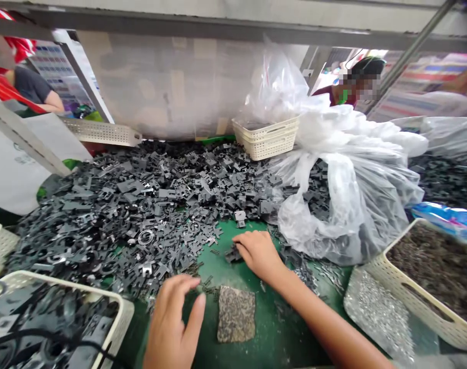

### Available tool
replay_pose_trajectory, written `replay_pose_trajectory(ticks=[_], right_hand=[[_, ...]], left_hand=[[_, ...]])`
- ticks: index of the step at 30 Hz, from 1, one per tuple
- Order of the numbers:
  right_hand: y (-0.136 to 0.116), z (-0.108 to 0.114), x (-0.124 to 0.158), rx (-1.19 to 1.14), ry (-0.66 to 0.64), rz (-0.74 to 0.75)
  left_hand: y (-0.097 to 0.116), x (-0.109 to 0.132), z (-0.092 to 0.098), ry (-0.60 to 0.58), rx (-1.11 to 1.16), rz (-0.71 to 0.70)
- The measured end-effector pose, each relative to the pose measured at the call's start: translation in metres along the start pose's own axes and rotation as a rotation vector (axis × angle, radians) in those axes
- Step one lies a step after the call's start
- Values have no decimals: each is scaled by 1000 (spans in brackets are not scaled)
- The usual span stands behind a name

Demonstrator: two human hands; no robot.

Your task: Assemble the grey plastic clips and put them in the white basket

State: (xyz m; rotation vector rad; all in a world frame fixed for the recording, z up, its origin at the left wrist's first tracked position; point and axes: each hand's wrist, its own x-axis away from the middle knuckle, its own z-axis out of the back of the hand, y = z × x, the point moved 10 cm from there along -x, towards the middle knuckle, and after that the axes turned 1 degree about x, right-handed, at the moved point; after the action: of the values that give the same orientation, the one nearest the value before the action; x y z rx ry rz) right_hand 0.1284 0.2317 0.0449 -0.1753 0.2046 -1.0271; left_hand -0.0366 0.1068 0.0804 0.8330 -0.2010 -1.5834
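My right hand (262,256) reaches forward on the green tabletop, its fingers bent round a few dark grey parts (232,254). Part of what it grips is hidden under the fingers. My left hand (174,320) is held near the front, fingers curved and thumb well apart, with nothing between them. A rough speckled stone block (236,313) lies flat between the two hands. Small coil springs (208,282) are scattered beside the left fingertips. Just beyond both hands spreads a big heap of dark grey slotted parts (141,205).
Cream baskets surround the work spot: one with grey parts (123,307) at left, one with small brown pieces (413,294) at right, a stack (267,141) behind. A plastic bag (356,205) covers the right. A bag of shiny bits (375,312) lies nearer. Two people are beyond.
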Motion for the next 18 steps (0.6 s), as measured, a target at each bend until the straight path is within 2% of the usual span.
replay_pose_trajectory(ticks=[3, 4, 7, 9, 11, 14, 18], right_hand=[[23, 12, 17, 24, 31, -82], [26, 15, 24, 16, 37, -97], [23, 17, 51, -65, 42, -96], [18, 16, 72, -126, 40, -85], [19, 14, 92, -161, 44, -91], [29, 12, 115, -173, 81, -116], [34, 14, 131, -213, 114, -147]], left_hand=[[2, -63, -44, -159, -105, 30], [0, -82, -52, -165, -129, 43], [-14, -127, -66, -106, -202, 123], [-27, -144, -70, -74, -246, 182], [-38, -154, -73, -107, -266, 200], [-44, -162, -67, -170, -271, 162], [-41, -181, -25, -30, -303, 179]])
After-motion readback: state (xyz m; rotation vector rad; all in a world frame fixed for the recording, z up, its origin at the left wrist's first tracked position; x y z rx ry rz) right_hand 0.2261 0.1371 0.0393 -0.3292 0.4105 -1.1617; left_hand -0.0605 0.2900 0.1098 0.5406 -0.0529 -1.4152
